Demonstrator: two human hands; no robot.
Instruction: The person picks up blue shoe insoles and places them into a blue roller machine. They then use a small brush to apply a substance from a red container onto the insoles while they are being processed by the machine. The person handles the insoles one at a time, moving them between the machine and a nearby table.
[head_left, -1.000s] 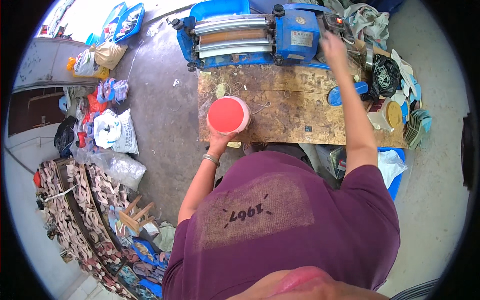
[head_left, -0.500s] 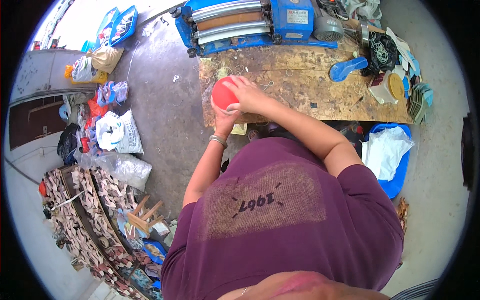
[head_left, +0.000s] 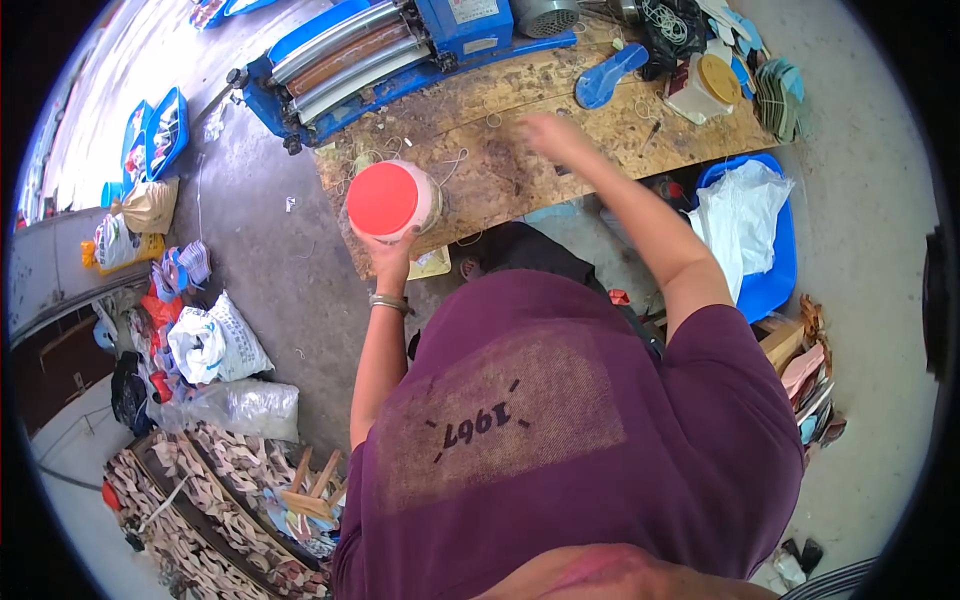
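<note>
A clear tub with a red lid (head_left: 383,198) is at the left end of the worn wooden table (head_left: 490,180). From its near side my left hand (head_left: 391,247) grips it, with the fingers partly hidden by the tub. The red lid faces up and sits on the tub. Well to the right of it, my right hand (head_left: 552,138) is above the table, apart from the tub. Motion smears its fingers, so whether they are open or closed is unclear. A blue sole-shaped piece (head_left: 610,76) lies beyond that hand.
A blue roller machine (head_left: 350,75) stands along the table's far edge. At the right end are a yellow-lidded tub (head_left: 703,88) and stacked sheet pieces (head_left: 778,95). Under the table's right side sits a blue bin (head_left: 783,240). Bags (head_left: 220,340) lie on the floor at left.
My right hand has let go of the red-lidded tub and moved right. My left hand still holds the tub, whose clear side now shows. The view has turned and shifted.
</note>
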